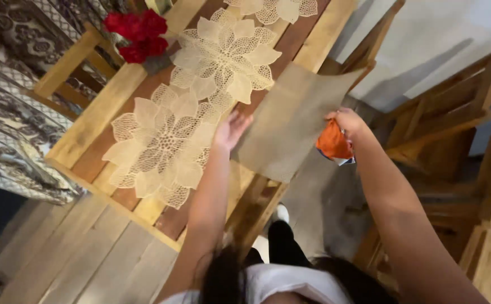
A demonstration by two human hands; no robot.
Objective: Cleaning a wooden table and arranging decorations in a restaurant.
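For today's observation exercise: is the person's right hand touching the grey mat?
Touching. The head view shows the right hand gripping the grey mat at its right edge, with an orange cloth bunched under the same hand.

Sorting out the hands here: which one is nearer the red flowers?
Left. The left hand is over the table, right of the red flowers; the right hand is farther right.

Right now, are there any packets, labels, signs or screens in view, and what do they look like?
One small packet: held in the right hand beside the table edge, crumpled, orange with a white and bluish bottom corner; any print is too small to make out.
No labels, signs or screens show elsewhere.
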